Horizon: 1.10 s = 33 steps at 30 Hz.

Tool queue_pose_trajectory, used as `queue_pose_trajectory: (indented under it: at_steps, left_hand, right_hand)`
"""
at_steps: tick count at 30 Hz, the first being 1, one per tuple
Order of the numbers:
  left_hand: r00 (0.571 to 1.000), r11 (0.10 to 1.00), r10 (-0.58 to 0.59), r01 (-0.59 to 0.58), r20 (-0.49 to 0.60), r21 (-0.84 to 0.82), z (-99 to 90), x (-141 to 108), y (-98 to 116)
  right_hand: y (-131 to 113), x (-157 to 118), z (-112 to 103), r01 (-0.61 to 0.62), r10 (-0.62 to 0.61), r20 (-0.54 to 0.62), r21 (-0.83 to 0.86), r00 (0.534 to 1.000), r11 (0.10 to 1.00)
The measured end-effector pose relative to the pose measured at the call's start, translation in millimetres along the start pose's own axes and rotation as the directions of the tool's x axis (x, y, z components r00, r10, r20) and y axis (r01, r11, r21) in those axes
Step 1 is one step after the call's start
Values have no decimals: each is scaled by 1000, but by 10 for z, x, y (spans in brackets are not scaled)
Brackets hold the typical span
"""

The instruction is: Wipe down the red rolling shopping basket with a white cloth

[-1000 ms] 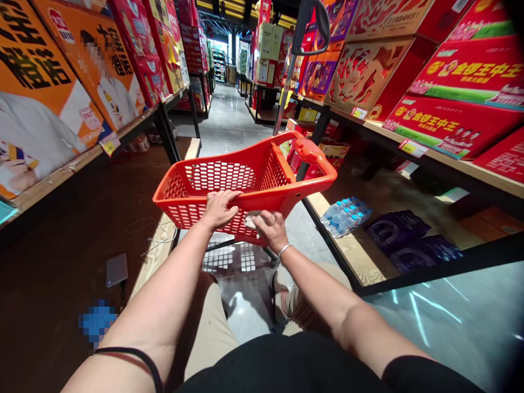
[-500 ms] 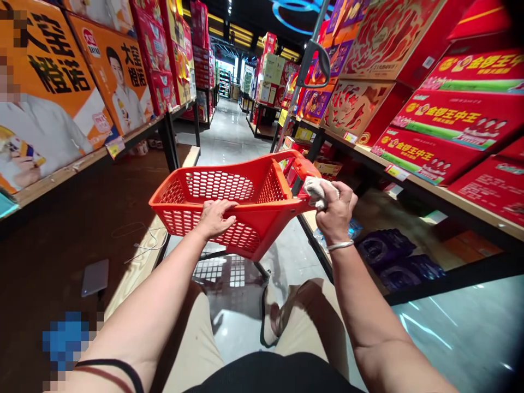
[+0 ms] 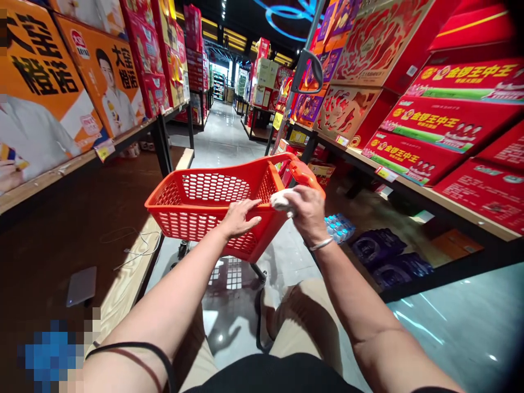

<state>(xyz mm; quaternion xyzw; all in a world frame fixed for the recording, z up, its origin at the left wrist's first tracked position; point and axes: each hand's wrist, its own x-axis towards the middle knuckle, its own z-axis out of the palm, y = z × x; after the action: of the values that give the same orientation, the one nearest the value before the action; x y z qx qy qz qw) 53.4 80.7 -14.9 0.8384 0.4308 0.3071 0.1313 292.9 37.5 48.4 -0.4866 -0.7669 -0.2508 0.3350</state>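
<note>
A red plastic shopping cart (image 3: pixel 196 218) stands sideways in front of me, its perforated basket pointing left and its handle (image 3: pixel 303 173) to the right. My left hand (image 3: pixel 240 218) rests at the near rim with its fingers spread, holding nothing. In my right hand (image 3: pixel 309 213) is a crumpled white cloth (image 3: pixel 282 200), gripped between thumb and fingers. The cloth is at the rim by the handle end, just right of my left fingertips. Whether it presses on the plastic I cannot tell.
Orange drink cartons (image 3: pixel 98 71) line the left shelf; red boxes (image 3: pixel 442 120) fill the right one. Wrapped bottle packs (image 3: pixel 339 226) sit below on the right. A grey flat device (image 3: pixel 82 286) and a white cable (image 3: pixel 139 245) lie low on the left. A grey pole stands behind the handle.
My right hand has moved left with the cloth, from the handle to the near rim. My left hand has slid right along the rim, toward the cloth.
</note>
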Motion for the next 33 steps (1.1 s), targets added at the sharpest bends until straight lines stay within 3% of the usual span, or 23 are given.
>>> queue_pose_trajectory:
  at_steps: [2,4,7,9,11,14,16,18,23,26,29,33]
  left_hand:
    - [1000,1000,6,-6,-3,-9,-8,3,-30]
    - [1000,1000,-4,4,-15,2,-12,7,-34]
    - [1000,1000,-27,27,-16,16,-8,24,-12]
    - [999,999,-32,32,-12,20,-6,38,-8]
    - [999,999,-33,33,-7,20,-9,53,-19]
    - [999,999,-49,49,-1,22,-13,69,-42]
    - [999,998,-53,53,-10,18,-14,70,-50]
    - [999,999,-47,47,-27,13,-17,58,-55]
    - [996,999,-50,50,-69,6,-51,7,-92]
    - [996,998,-58,57,-66,-13,-80,13,-110]
    - [996,997,-77,75,-54,-30,-99,37,-98]
    - [992,994,-100,95,-81,-57,-137,26,-76]
  right_hand:
    - [291,-74,-62,-115,111,-175,-12,978,993]
    - [453,-160,-51,-197,199,-338,39,920,980]
    - [401,-311,116,-253,280,-475,121,834,960]
    - [236,-430,284,-269,295,-499,126,815,955]
    - [41,-561,453,-256,279,-471,113,837,960]
    - [-201,-742,635,-161,191,-314,117,930,980]
    - [-273,-806,658,-76,96,-175,116,980,990]
    - [-252,-793,570,-2,12,-106,92,994,996]
    - [98,-509,26,57,-46,-273,31,961,998]
    - [374,-313,-212,76,-67,-179,42,982,996]
    - [638,-138,-260,-34,48,-138,100,989,994]
    - [800,-15,-226,-129,177,-116,337,977,933]
